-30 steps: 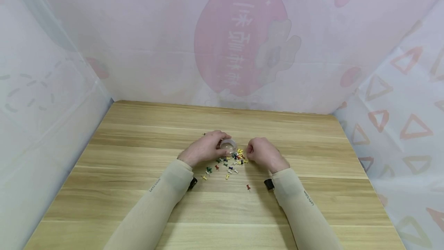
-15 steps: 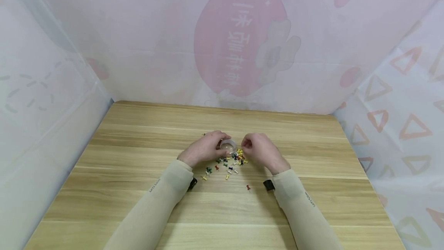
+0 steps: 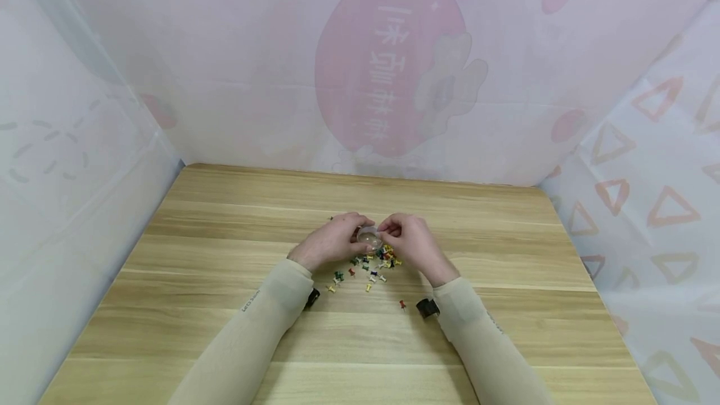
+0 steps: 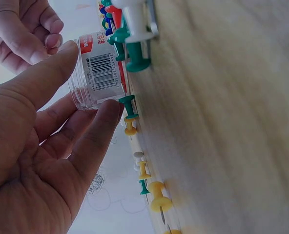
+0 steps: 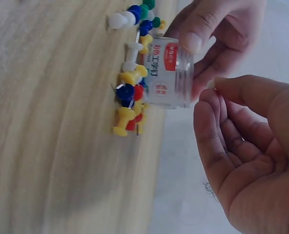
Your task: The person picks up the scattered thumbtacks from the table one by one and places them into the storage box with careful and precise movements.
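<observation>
Two beige sleeves (image 3: 253, 314) reach in over the near edge of the tabletop (image 3: 225, 205), each with a black device at the wrist. Between them lies a red push pin (image 3: 402, 304), nearer that edge than the other pins. Beyond it, a yellow pin (image 3: 368, 287) and a green pair (image 3: 339, 275) lie scattered toward the left edge. Farther in, a mixed heap of pins (image 5: 127, 95), yellow, white, blue and red, crowds against the base of a clear jar (image 5: 183, 80).

The jar stands on the tabletop, midway between the left and right edges, its mouth upward. A white and red label with a barcode (image 4: 103, 70) wraps its wall; it hides much of the inside, and I cannot tell what lies in it.

The left hand (image 3: 337, 236) holds the jar, thumb on one side, fingers on the other. The right hand (image 3: 413, 244) is beside the rim, thumb and forefinger pinching a small whitish piece (image 5: 211, 84), mostly covered.

Past the left hand, a small dark pin (image 3: 330, 218) lies toward the far edge, behind which hangs a pale printed backdrop (image 3: 253, 111).
</observation>
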